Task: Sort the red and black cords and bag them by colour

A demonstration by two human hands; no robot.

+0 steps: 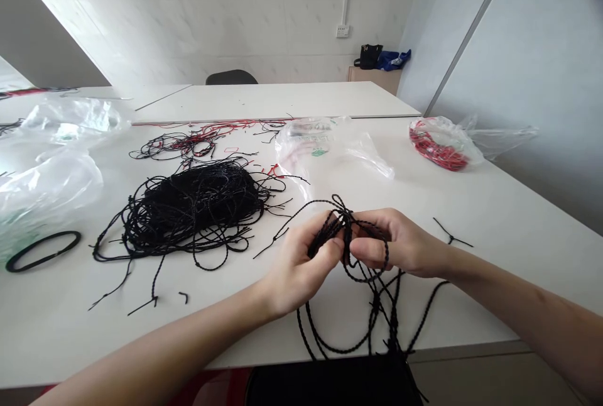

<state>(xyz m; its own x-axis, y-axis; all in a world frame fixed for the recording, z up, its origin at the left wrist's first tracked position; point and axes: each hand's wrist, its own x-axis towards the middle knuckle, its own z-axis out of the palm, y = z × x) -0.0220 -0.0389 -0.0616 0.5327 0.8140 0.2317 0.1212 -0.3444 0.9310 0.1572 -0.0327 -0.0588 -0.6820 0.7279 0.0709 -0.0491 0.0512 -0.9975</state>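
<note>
A: What does each hand have?
B: The left hand (301, 261) is closed around a bunch of looped black cord (345, 214), thumb pressed over the strands. The right hand (400, 239) pinches the same bunch from the other side, fingers curled in close.
A: Where is that bunch?
B: Up above the near part of the surface (471, 186), with loops and ends trailing below both hands.
A: And around it?
B: A big tangled black heap (188, 205) lies to the left, red and black strands (188, 142) behind it, a clear plastic bag (325, 142) beyond the hands, and a bag of red cord (438, 145) farther right
</note>
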